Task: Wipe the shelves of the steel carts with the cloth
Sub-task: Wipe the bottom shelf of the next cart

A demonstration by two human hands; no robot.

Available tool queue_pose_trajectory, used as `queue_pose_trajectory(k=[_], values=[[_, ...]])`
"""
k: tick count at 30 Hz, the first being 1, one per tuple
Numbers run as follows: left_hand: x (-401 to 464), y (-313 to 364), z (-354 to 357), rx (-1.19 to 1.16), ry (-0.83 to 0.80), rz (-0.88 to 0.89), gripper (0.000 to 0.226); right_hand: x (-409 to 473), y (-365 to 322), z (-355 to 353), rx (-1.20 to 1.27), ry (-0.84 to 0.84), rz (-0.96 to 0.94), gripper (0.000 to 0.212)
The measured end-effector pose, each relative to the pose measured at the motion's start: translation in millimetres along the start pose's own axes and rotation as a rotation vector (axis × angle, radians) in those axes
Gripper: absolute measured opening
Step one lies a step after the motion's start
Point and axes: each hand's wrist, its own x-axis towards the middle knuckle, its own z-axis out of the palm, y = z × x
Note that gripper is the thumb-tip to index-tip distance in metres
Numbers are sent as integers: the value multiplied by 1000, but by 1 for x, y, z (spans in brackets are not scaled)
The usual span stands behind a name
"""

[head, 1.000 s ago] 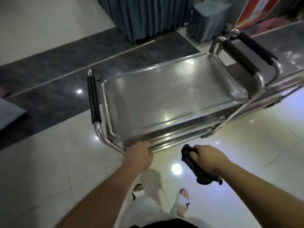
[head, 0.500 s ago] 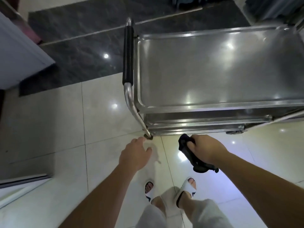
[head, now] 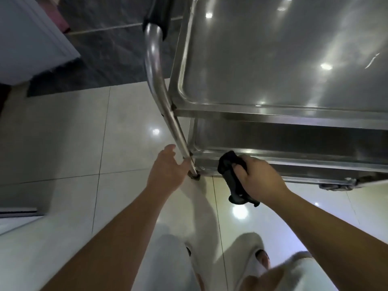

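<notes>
Floor (head: 63,143): glossy pale tiles over the lower and left frame, a dark marbled band across the upper left

Steel cart (head: 273,114): fills the upper right; top shelf (head: 273,59) a shallow tray with raised rim, bare and reflecting ceiling lights; a lower shelf (head: 294,141) shows as a dark gap beneath its front edge

Cart upright (head: 159,91): bent chrome tube running from top centre down to the cart's near left corner, with a black grip (head: 161,13) at its upper end

White panel (head: 31,38): upper left corner, standing on the dark band

Left hand (head: 165,169): centre of frame, fingers loosely spread and touching the foot of the tube, holding nothing

Right hand (head: 258,177): right of centre, fingers closed round the cloth, just in front of the lower shelf's rim

Cloth (head: 231,175): black, bunched, its ends sticking out above and below the fist, at the cart's lower left corner

Pale trousers and sandals (head: 252,259): bottom centre, blurred
</notes>
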Motion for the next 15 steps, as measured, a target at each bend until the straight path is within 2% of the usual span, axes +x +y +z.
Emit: queue_pose_trajectory(k=[4,8,11,15], values=[[33,0,27,-242,196,90,41,37,23,28,7,85,-102,22],[55,1,41,-410,279,128,17,72,36,48,7,164,-216,25],[73,-5,54,-524,356,160,16,92,39,62,-58,243,-299,24],[97,-14,68,-653,383,216,30,118,38,85,-210,394,-363,21]])
